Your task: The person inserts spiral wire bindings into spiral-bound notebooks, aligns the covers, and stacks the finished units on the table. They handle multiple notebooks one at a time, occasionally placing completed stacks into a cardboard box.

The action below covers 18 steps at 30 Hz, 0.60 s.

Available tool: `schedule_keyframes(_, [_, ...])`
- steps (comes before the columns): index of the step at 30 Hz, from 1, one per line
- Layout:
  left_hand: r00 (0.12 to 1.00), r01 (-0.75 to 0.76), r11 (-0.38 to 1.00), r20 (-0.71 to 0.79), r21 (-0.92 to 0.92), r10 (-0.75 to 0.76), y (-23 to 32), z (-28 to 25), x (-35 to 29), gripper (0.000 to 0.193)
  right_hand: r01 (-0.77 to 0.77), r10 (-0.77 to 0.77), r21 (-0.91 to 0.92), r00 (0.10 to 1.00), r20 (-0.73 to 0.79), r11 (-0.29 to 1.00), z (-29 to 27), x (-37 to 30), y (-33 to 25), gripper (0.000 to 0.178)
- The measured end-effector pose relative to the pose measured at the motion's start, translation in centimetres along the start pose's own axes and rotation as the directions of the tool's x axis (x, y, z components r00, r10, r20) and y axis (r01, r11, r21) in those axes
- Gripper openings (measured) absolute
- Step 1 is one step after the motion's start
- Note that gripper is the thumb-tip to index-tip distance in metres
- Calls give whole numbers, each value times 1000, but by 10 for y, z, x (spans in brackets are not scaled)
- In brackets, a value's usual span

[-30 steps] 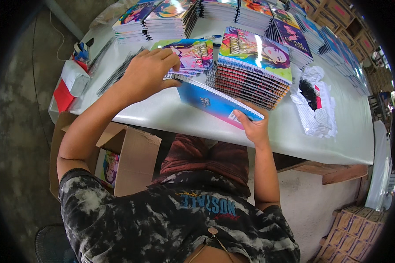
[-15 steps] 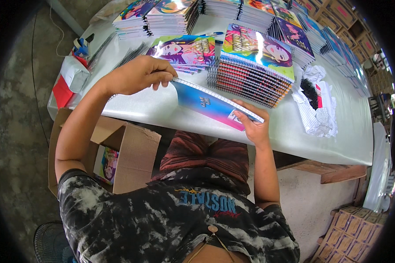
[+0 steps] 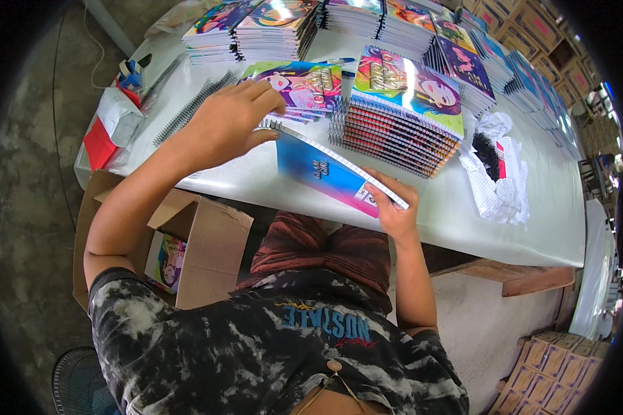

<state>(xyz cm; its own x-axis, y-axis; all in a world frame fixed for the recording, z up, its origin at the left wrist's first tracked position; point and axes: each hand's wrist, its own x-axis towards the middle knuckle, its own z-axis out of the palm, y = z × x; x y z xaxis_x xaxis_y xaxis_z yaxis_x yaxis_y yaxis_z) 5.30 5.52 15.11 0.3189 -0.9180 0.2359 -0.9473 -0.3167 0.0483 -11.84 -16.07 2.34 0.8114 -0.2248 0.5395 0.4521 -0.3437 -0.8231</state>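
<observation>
My right hand (image 3: 396,205) grips one end of a notebook (image 3: 318,173) with a blue-to-pink cover, its thumb on the cover. The notebook is tilted, with its white punched edge upward. At its other end, a dark spiral binding coil (image 3: 273,126) sticks out from the edge. My left hand (image 3: 239,121) is curled around that coil, thumb below and fingers above; the fingertips are partly hidden. Behind it, loose spiral coils (image 3: 194,109) lie on the table. Near the notebook are a low pile of colourful covers (image 3: 298,83) and a tall stack of spiral notebooks (image 3: 405,90).
More notebook stacks (image 3: 273,31) line the table's far side. Crumpled white paper with black bits (image 3: 495,166) lies at right. A white-and-red package (image 3: 118,114) and a tape dispenser (image 3: 129,72) are at left. An open cardboard box (image 3: 211,242) stands below the table edge.
My left hand has loosened from its pinch at the notebook's corner and shifted slightly, exposing the coil there. The right hand still holds the notebook, a little lower.
</observation>
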Motion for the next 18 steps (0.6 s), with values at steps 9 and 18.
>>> schedule_keyframes(9, [947, 97, 940, -322, 326, 14, 5, 33, -3, 73, 171, -172, -156, 985, 12, 973, 1, -3, 5, 30])
schedule_keyframes(18, [748, 112, 950, -654, 290, 111, -13, 126, -38, 106, 315, -314, -172, 949, 33, 934, 14, -14, -3, 27])
